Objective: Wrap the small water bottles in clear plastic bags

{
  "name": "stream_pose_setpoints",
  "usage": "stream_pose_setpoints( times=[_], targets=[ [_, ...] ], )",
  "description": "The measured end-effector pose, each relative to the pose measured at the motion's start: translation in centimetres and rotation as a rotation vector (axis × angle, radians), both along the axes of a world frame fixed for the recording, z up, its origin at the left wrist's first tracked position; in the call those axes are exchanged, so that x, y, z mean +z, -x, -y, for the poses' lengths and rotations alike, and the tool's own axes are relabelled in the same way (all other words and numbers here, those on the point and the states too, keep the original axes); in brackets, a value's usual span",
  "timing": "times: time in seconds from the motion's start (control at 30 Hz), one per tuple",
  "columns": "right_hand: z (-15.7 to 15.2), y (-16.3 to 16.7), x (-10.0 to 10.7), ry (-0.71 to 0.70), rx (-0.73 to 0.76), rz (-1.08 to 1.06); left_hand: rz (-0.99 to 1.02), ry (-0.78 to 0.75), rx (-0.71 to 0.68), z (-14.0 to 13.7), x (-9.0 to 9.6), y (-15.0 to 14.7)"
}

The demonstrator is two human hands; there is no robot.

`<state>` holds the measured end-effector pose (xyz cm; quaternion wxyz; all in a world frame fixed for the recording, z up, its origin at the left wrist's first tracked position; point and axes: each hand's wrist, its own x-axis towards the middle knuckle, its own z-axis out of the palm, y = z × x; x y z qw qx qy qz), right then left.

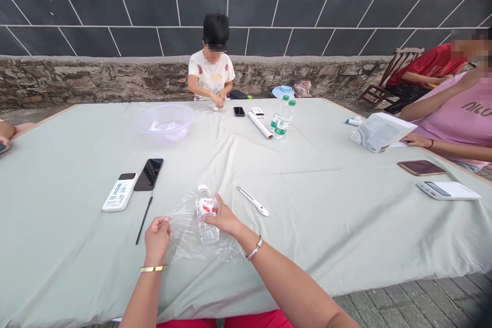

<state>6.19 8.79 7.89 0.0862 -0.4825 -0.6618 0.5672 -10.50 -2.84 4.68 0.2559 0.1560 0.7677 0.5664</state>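
A clear plastic bottle point(207, 210) with a white cap and a red-and-white label lies on a sheet of clear plastic film point(184, 238) near the table's front edge. My right hand point(225, 215) grips the bottle from its right side, the thumb across the label. With closed fingers my left hand point(158, 236) pinches the left edge of the film. To the right of the bottle rests a white utility knife point(252, 201). Left of my left hand are a black phone point(149, 174) with a dark strap and a white power bank point(120, 192).
Farther back stand a translucent purple basin point(165, 123), a white roll point(260, 124) and two green-capped bottles point(283, 119). A person point(212, 72) sits opposite, hands together. At the right, another person in pink is beside a printed box point(380, 132), a phone point(422, 167) and a white power bank point(449, 190).
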Motion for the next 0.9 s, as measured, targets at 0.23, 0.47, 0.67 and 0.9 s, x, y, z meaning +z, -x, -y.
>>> stream_pose_setpoints(
  times=[0.23,0.47,0.67,0.9],
  targets=[
    [-0.6,-5.2,-1.2,0.337,-0.076,-0.544,0.151,-0.051,0.087,1.1,-0.2,1.8],
    [-5.0,-5.5,-1.0,-0.184,-0.337,-0.497,-0.195,0.212,-0.031,2.3,-1.0,2.6],
    [-7.8,-2.8,-2.0,-0.598,-0.355,-0.166,-0.344,0.231,-0.212,2.0,1.2,0.1],
    [-8.9,-1.9,-2.3,-0.759,-0.348,0.016,-0.408,0.296,-0.413,1.4,1.7,-1.0]
  ],
)
